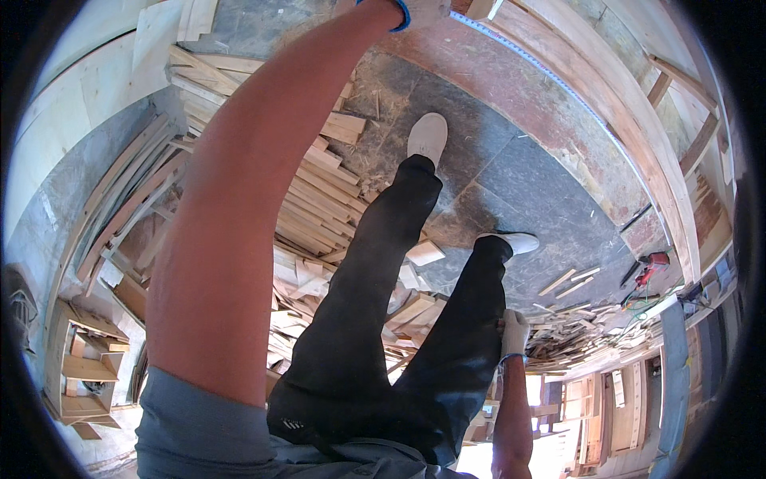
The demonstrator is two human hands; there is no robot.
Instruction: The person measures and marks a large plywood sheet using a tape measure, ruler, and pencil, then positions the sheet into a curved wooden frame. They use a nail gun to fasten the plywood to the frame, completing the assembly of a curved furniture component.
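My left arm (pixel 231 199) stretches up to the top edge, where only a blue glove cuff (pixel 401 14) shows; the hand itself is cut off. Near that cuff a white and blue measuring tape (pixel 550 68) begins and runs along a long wooden board (pixel 614 96), bending down to the right. My right hand (pixel 515 333), in a whitish glove with a blue cuff, is low beside my right trouser leg (pixel 459 319). Its fingers look curled in, and whatever they may hold is hidden.
Wood strips (pixel 319 207) lie stacked left of my legs, with scraps (pixel 574 335) heaped at the right. A red power tool (pixel 654 267) with a green cord sits on the dark floor (pixel 527 188). Wooden shelving (pixel 88 367) stands at the far left.
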